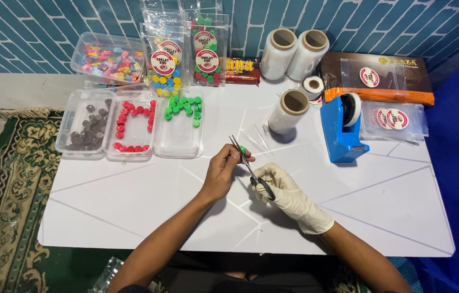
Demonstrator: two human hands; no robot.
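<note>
White table [131, 217] stands against a teal brick-patterned wall, with a patterned rug [7, 190] at its left. Near the middle of the table, the gloved right hand [281, 187] grips the handles of scissors [248, 165], blades parted and pointing far-left. The bare left hand [221, 171] pinches a small green piece [243, 149] at the blades; a clear wrapper seems to be around it, but I cannot tell for sure. At far left lie three clear trays: one of dark pieces [85, 127], one of red pieces [131, 127], one of green pieces [183, 108]. Bagged sweets [206, 51] stand behind them. At far right are film rolls [289, 111] and a blue tape dispenser [340, 130], just beside each other.
</note>
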